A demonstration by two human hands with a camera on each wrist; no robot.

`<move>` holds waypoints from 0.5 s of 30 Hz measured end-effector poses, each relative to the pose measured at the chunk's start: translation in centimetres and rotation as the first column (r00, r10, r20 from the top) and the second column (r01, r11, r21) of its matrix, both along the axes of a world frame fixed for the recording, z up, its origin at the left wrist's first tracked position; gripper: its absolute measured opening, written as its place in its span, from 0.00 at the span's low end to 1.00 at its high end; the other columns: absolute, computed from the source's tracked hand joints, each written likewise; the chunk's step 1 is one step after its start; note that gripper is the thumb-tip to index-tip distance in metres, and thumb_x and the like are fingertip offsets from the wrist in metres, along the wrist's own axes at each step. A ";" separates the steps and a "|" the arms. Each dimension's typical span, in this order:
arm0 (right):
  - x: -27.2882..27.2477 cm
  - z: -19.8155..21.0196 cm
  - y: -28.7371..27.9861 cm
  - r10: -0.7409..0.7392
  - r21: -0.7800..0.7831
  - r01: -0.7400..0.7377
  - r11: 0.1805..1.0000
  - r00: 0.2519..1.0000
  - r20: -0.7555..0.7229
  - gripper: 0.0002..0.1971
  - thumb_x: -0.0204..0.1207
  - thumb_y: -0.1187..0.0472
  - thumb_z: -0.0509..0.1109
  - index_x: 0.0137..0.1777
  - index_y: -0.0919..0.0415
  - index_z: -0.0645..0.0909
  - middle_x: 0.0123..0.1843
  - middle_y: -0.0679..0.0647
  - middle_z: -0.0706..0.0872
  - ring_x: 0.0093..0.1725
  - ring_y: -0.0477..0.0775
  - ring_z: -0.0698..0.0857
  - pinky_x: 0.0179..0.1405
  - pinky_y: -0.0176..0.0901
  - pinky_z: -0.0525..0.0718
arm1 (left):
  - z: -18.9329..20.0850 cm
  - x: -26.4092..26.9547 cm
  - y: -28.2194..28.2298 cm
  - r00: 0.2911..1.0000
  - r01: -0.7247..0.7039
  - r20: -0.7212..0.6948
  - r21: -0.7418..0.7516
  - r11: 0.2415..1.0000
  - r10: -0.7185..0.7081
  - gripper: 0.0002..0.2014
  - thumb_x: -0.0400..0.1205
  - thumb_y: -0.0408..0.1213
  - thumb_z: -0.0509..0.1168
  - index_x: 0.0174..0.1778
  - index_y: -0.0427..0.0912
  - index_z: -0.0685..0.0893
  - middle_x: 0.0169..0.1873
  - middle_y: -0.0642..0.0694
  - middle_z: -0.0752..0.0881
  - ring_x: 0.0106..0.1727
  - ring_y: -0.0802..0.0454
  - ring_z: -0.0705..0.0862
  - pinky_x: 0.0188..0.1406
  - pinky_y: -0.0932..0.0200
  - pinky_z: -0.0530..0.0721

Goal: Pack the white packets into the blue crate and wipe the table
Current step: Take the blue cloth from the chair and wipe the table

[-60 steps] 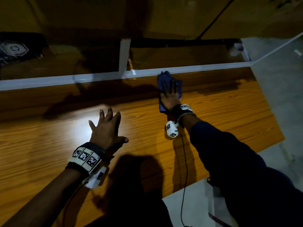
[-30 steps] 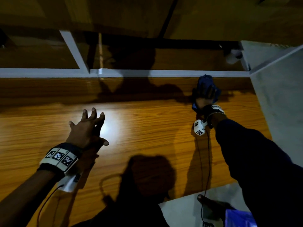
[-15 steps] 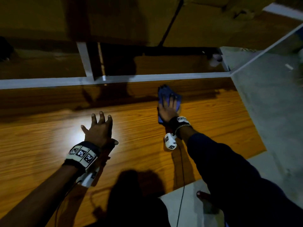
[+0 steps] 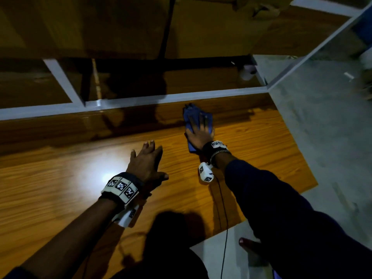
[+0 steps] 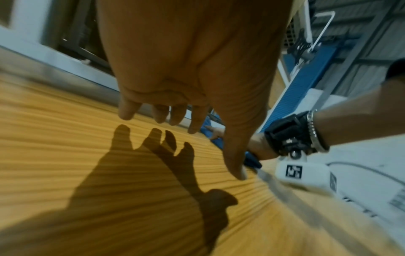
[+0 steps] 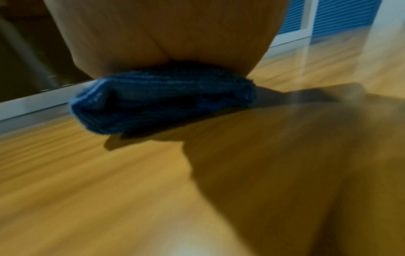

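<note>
A folded blue cloth lies on the wooden table near its far edge. My right hand presses flat on the cloth with straight fingers; the palm covers most of it. My left hand hovers just above the table to the left of the right hand, fingers spread and holding nothing. Its shadow falls on the wood below. No white packets or blue crate are in view.
A white metal rail runs along the table's far edge, with dark shelving behind. The table's right end borders grey floor. A foot stands on the floor by the near edge. A cable hangs from the right wrist.
The right hand has swept the cloth along the far edge, out to the right and back toward the middle. The left hand has stayed open above the table, now closer to the right hand.
</note>
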State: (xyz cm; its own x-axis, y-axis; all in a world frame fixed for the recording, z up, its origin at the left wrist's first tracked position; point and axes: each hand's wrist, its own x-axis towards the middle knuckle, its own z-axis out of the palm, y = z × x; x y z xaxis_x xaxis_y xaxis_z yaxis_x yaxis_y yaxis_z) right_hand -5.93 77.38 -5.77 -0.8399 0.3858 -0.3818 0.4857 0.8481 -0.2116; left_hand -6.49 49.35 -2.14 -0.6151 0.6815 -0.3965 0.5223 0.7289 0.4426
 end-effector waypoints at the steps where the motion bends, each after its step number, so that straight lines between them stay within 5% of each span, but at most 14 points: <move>1: -0.2 0.0 1.7 -0.010 -0.008 0.010 1.000 1.000 0.005 0.33 0.87 0.35 0.49 0.88 0.30 0.38 0.90 0.48 0.28 0.89 0.57 0.31 0.80 0.81 0.38 | -0.1 0.1 0.8 1.000 -0.014 0.008 -0.011 1.000 0.015 0.61 0.67 0.72 0.73 0.89 0.50 0.50 0.89 0.42 0.46 0.89 0.41 0.44 0.81 0.22 0.51; 7: -0.1 0.2 11.8 -0.053 -0.001 0.053 0.999 0.998 0.016 0.40 0.75 0.35 0.46 0.89 0.33 0.39 0.90 0.51 0.28 0.89 0.61 0.32 0.81 0.81 0.41 | -0.1 1.9 5.0 0.996 -0.081 0.010 -0.181 0.980 0.084 0.69 0.61 0.71 0.77 0.88 0.49 0.44 0.88 0.42 0.37 0.88 0.37 0.36 0.73 0.13 0.50; 11: 0.8 0.0 18.9 -0.099 0.021 0.098 0.995 0.994 0.038 0.41 0.75 0.35 0.47 0.89 0.36 0.38 0.90 0.52 0.28 0.90 0.63 0.35 0.81 0.78 0.39 | 0.0 2.4 5.9 0.991 -0.132 -0.011 -0.209 0.969 0.133 0.69 0.60 0.70 0.79 0.89 0.49 0.45 0.88 0.42 0.36 0.88 0.37 0.36 0.73 0.13 0.55; 15: 1.0 -0.4 24.4 -0.251 -0.034 0.255 0.966 0.965 0.080 0.37 0.85 0.36 0.52 0.91 0.50 0.52 0.92 0.61 0.46 0.90 0.64 0.48 0.87 0.64 0.47 | -0.3 2.3 5.8 0.990 -0.137 -0.013 -0.222 0.965 0.138 0.71 0.56 0.73 0.78 0.89 0.50 0.47 0.88 0.43 0.39 0.88 0.37 0.38 0.72 0.12 0.57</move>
State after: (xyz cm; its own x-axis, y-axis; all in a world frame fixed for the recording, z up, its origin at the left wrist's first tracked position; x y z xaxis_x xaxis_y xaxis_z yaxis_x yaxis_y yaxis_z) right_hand -4.98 101.83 -6.22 -0.6855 0.5635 -0.4611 0.6991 0.6863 -0.2006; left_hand -4.18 55.20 -2.39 -0.6954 0.4855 -0.5298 0.4095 0.8736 0.2629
